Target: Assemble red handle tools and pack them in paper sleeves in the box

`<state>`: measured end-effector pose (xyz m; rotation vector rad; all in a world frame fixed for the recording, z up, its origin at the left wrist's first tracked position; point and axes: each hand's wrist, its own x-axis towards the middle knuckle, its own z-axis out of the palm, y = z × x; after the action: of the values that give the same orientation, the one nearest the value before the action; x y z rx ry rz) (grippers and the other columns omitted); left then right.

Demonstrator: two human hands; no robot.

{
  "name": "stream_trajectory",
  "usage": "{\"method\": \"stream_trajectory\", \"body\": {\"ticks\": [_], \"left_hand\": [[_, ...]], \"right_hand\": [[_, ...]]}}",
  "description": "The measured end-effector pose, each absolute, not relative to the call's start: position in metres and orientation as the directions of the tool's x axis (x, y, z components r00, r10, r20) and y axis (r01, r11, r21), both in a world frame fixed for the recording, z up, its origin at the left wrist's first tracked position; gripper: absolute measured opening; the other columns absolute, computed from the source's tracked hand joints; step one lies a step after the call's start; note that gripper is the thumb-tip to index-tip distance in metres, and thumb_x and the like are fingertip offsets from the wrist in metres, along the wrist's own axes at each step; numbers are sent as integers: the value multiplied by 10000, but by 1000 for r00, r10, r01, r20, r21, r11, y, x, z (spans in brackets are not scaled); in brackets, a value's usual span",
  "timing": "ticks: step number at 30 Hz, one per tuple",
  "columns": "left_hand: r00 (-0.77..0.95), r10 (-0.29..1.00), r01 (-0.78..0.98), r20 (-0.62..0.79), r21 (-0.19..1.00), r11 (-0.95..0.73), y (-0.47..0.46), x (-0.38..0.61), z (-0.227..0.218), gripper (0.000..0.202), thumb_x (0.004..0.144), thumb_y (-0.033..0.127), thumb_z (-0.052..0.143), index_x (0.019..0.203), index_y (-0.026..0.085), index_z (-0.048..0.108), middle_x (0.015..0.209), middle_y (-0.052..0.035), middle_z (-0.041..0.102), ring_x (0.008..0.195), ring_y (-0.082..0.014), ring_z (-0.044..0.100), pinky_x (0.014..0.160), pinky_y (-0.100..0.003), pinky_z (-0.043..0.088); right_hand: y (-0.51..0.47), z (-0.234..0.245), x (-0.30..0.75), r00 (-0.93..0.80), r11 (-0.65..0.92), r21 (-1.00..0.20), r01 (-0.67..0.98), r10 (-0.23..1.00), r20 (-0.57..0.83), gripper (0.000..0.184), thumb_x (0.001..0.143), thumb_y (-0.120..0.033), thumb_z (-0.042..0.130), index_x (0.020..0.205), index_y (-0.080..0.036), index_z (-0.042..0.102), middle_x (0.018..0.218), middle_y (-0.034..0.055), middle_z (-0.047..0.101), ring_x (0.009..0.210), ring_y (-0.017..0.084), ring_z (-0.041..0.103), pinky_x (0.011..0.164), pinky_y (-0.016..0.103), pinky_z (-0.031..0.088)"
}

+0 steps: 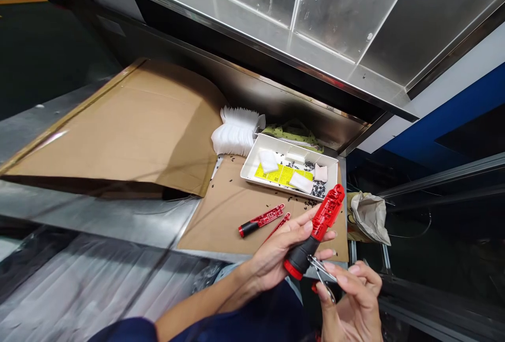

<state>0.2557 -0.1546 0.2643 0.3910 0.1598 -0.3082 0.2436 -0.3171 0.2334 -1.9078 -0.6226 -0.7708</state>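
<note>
My left hand (282, 244) is closed round a red and black plastic handle shell (305, 250), its red ribbed end pointing up and away from me. The thumb lies along its side. In my right hand (353, 297) is a small shiny metal tool (323, 271) with two thin arms, like small scissors or tweezers. Its tip is at the black lower part of the shell; whether it touches I cannot tell. A second red and black shell (260, 221) lies on the cardboard, and beside it a slim red plastic piece (279, 226) is partly hidden by my left hand.
A white tray (246, 173) behind my hands holds white pads, a yellow printed sheet and small black bits. More bits are scattered on the cardboard sheet (216, 231). Stacked white foam sleeves (236, 134) and a large cardboard box (130, 126) stand left; a paper bag (369, 215) hangs right.
</note>
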Motion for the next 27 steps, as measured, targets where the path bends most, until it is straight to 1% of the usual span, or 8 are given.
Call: {"method": "stream_trajectory", "body": {"ticks": [4, 6, 10, 14, 18, 23, 24, 27], "left_hand": [[943, -250, 317, -219, 369, 874, -156, 256, 266, 447, 907, 271, 705, 1344, 201, 648, 1269, -111, 715, 1168, -257, 667, 909, -325, 599], [942, -251, 318, -221, 358, 878, -156, 257, 265, 453, 871, 291, 754, 1312, 221, 676, 1229, -101, 732, 1162, -252, 670, 905, -331, 609], [942, -253, 314, -219, 321, 894, -156, 259, 264, 434, 754, 323, 868, 1171, 276, 757, 1148, -61, 757, 1078, -207, 699, 872, -324, 635], [938, -270, 329, -218, 306, 893, -156, 260, 263, 412, 752, 334, 872, 1148, 296, 766, 1107, -49, 769, 966, -156, 724, 831, -287, 644], [941, -262, 319, -213, 306, 897, -158, 259, 264, 426, 743, 312, 880, 1151, 274, 764, 1184, -63, 748, 998, -174, 715, 835, -304, 644], [932, -287, 343, -220, 287, 895, -157, 258, 266, 385, 870, 263, 753, 1252, 230, 714, 1280, -98, 708, 1058, -207, 701, 888, -350, 616], [934, -285, 340, -216, 293, 894, -156, 259, 266, 389, 889, 261, 728, 1274, 218, 699, 1322, -109, 686, 1074, -215, 695, 889, -353, 611], [938, -277, 332, -206, 315, 889, -155, 259, 266, 430, 911, 264, 689, 1335, 200, 655, 1432, -122, 611, 1137, -241, 669, 894, -355, 596]], "right_hand": [[-318, 234, 246, 658, -429, -558, 710, 123, 743, 198, 805, -260, 785, 945, -275, 645, 818, 32, 767, 901, 262, 547, 916, 490, 411], [-319, 234, 247, 642, -433, -539, 723, 133, 755, 193, 808, -258, 786, 940, -264, 645, 817, 33, 769, 898, 254, 549, 897, 473, 420], [-321, 234, 251, 589, -417, -487, 767, 158, 793, 189, 822, -247, 790, 940, -228, 643, 788, 36, 763, 904, 240, 550, 884, 451, 440], [-318, 237, 250, 587, -422, -478, 770, 174, 791, 167, 839, -216, 776, 929, -227, 636, 783, 32, 763, 893, 235, 534, 913, 458, 428], [-317, 238, 245, 610, -448, -498, 743, 146, 779, 154, 849, -190, 765, 889, -236, 624, 762, 25, 754, 854, 229, 523, 949, 482, 423], [-325, 236, 245, 570, -424, -538, 729, -59, 819, 206, 857, -237, 765, 926, -248, 571, 725, 4, 698, 820, 219, 477, 996, 519, 426], [-326, 237, 245, 562, -421, -536, 732, -72, 824, 215, 854, -240, 769, 935, -245, 569, 727, 1, 693, 820, 215, 464, 1003, 519, 426], [-322, 241, 245, 622, -429, -562, 708, 0, 783, 216, 850, -222, 770, 955, -234, 583, 760, 12, 711, 876, 218, 457, 1038, 545, 406]]}}
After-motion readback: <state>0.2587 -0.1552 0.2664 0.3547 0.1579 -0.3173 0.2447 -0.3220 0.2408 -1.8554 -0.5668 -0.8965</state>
